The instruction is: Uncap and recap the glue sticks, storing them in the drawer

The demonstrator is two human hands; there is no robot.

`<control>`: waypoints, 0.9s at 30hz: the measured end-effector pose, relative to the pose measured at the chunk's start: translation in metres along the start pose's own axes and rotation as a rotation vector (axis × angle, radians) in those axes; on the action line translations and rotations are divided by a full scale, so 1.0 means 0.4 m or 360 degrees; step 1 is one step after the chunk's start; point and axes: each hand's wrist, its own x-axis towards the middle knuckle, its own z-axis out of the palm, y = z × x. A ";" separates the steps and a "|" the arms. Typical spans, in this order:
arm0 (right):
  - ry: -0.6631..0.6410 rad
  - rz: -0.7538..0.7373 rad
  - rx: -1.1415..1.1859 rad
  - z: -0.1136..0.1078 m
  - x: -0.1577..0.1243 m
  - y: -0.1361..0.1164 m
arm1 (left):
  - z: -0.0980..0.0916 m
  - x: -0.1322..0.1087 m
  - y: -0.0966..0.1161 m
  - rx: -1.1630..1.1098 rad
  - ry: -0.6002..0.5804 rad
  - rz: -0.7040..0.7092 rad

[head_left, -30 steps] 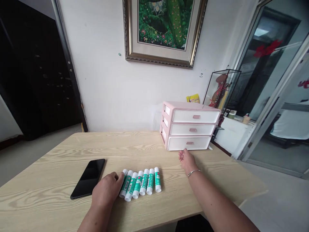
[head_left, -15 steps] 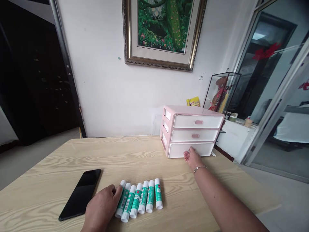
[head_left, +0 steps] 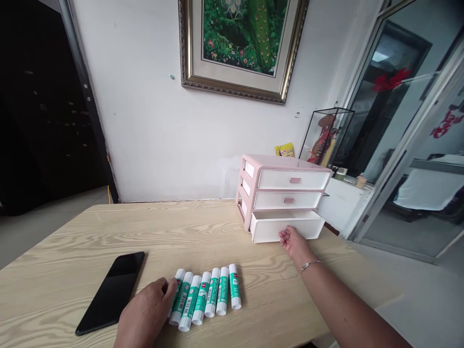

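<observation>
My right hand (head_left: 293,243) has its fingers curled at the front of the bottom drawer (head_left: 268,231), over the spot of its handle, which they hide. That white drawer stands partly pulled out of a pink cabinet (head_left: 250,193), and a strip of its inside shows. Several green-and-white glue sticks (head_left: 201,298) lie side by side on the table. At the left end of this row rests my left hand (head_left: 148,309), closed, with the thumb against the leftmost glue stick (head_left: 178,278). The hand covers part of that stick, and its other fingers are mostly hidden.
A black phone (head_left: 111,292) lies left of my left hand on the wooden table (head_left: 174,227). Above the cabinet's closed upper drawers, a yellow packet (head_left: 285,150) shows behind it. A glass display case (head_left: 322,137) stands farther right. The white wall (head_left: 145,145) borders the table's far edge.
The bottom drawer, shut before, has come out toward me with my right hand at its front. My left hand stays by the glue sticks. The view has shifted slightly.
</observation>
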 end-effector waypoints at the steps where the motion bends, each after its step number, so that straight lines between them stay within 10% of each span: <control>1: 0.0000 0.0043 0.0000 -0.017 -0.011 0.001 | 0.000 0.000 0.000 0.0001 -0.0002 -0.0002; 12: -0.0070 0.0225 -0.0075 -0.101 -0.113 -0.029 | 0.049 0.032 -0.041 -0.0046 0.0040 0.0060; 19: -0.0453 0.0300 -0.0554 -0.080 -0.325 0.060 | 0.031 0.005 -0.015 -0.0041 0.0088 -0.0004; 27: -0.1237 -0.0676 -0.1899 0.031 -0.550 0.107 | 0.052 -0.001 -0.014 -0.0023 0.0099 0.0049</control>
